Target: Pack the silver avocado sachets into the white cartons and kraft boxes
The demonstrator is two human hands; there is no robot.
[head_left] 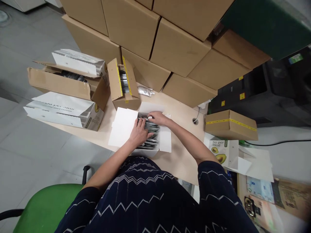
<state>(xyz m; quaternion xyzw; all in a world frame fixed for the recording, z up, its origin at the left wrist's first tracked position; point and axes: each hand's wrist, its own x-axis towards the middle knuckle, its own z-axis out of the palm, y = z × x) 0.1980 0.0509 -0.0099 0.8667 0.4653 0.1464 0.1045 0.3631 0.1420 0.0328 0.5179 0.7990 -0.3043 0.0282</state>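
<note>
Pouches [151, 141] beneath palm-down left hand [139, 132]

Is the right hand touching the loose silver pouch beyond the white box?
Apart: the head view shows tabletop and a white flap between right hand and silver pouch.
</note>
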